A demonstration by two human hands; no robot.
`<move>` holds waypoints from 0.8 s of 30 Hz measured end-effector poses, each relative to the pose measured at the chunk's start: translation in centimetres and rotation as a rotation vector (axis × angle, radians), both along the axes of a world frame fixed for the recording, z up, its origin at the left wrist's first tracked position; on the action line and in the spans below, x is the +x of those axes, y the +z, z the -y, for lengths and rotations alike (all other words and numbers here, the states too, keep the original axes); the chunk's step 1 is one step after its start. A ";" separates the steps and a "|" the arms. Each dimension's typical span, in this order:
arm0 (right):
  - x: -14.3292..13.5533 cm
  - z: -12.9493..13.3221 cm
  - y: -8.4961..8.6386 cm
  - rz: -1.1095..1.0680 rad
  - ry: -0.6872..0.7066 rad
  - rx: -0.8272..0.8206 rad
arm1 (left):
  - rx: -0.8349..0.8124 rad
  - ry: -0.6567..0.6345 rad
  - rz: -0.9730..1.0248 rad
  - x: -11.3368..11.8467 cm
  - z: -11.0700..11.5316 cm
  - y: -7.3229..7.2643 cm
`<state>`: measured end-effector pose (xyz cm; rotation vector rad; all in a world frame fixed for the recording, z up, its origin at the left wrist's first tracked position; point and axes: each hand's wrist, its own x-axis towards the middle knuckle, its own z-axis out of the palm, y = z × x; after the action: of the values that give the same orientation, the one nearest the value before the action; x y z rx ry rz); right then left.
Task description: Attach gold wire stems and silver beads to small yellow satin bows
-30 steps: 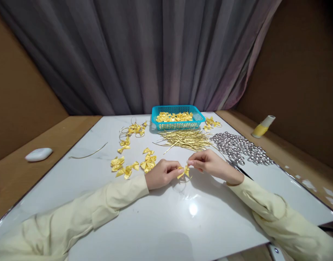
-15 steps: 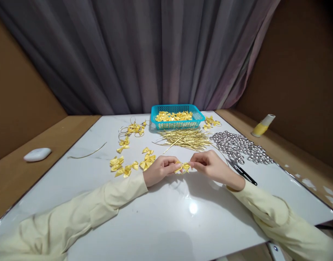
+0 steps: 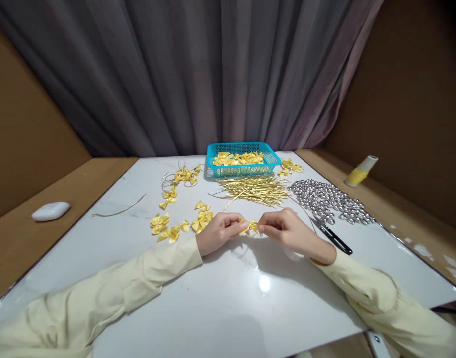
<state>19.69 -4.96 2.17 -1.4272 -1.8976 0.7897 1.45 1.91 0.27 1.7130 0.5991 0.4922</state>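
The left hand [image 3: 219, 232] pinches 1 yellow bow [image 3: 253, 226]; the right hand [image 3: 292, 230] seemingly grips its right edge. Pulling too hard could distort its folds.

The far side of the view is filled by a pleated grey-purple fabric curtain [image 3: 198, 74], flanked by a plain brown left wall [image 3: 23, 114] and a plain brown right wall [image 3: 407, 99]. On the light-brown wooden surface at the left [image 3: 64, 189], a smooth white rounded case-like object [image 3: 50, 211] is seen lying, while on the light-brown wooden surface at the right [image 3: 392, 206], a tapered white cone wrapped in yellow [image 3: 361, 171] and, nearer, torn white patches [image 3: 423, 253] are seen. At the lower right, a white device with a dark round spot [image 3: 377, 342] is partly cut off by the frame.
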 end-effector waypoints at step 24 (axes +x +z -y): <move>0.0 0.1 -0.4 -0.194 0.147 -0.284 | 0.481 0.112 -0.100 0.0 0.8 -0.2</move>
<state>19.69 -5.02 1.76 -1.3265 -1.8083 1.2634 1.47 1.08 0.04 2.1763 0.6891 0.6728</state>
